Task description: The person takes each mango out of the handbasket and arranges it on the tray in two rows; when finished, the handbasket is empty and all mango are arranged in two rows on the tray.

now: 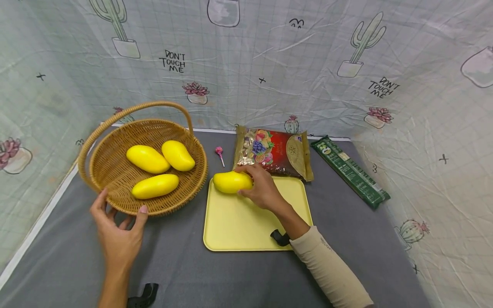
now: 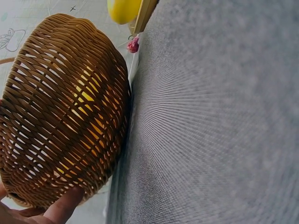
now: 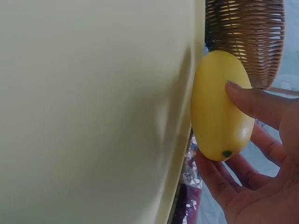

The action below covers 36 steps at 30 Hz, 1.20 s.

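Yellow mango (image 1: 230, 182) pinched between right fingers (image 1: 248, 169), wicker basket (image 1: 109, 164) gripped at its edge by spread left fingers (image 1: 99, 206)

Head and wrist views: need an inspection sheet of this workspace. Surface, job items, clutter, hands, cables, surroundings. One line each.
Surface: grey cloth, with a yellow tray lying on it.
Job items: wicker basket at left, handle up, three yellow mangoes inside; fourth mango over the tray's far left corner, contact with tray unclear.
Clutter: lollipop between basket and candy bag; bag behind the tray; long green packet at far right.
Left hand: holds the basket's near rim.
Right hand: grips the fourth mango between thumb and fingers.
Cables: nothing seen.
Surroundings: pale printed sheet behind and on both sides, cactus drawings.
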Tool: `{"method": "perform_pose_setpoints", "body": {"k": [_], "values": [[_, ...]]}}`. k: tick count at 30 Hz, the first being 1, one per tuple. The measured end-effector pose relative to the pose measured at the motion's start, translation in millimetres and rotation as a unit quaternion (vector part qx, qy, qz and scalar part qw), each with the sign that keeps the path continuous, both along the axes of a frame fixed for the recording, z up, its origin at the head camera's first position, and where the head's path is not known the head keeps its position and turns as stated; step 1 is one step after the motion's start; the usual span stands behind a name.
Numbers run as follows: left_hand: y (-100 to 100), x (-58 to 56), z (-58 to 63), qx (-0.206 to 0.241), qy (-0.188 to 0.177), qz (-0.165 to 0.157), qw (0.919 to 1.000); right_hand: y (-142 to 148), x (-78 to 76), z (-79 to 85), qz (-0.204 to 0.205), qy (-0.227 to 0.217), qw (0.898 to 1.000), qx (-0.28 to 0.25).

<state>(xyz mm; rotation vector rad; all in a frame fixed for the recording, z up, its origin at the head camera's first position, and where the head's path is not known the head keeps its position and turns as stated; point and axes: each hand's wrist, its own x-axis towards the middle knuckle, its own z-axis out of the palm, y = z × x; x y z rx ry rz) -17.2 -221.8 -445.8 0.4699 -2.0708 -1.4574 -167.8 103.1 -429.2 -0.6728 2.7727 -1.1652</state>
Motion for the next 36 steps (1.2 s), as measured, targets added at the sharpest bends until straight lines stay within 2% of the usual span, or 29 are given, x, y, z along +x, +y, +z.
{"method": "perform_pose_setpoints", "body": {"k": [9,23,30,36], "values": [[1,1.1,1.0,0.010,-0.005,-0.006,0.9999,-6,0.1,-9.8,0.005,-0.007,1.000,0.008],[2,0.3,0.3,0.010,0.002,-0.003,0.9999,-5,-0.9,-9.7,0.005,0.016,0.999,0.033],[2,0.1,0.6,0.010,0.001,0.001,0.9999,-3,1.2,1.2,0.009,0.035,0.999,0.019],[1,0.0,0.2,0.009,-0.001,0.002,1.0000,-12,5.5,21.1,0.008,0.052,0.999,-0.006]]}}
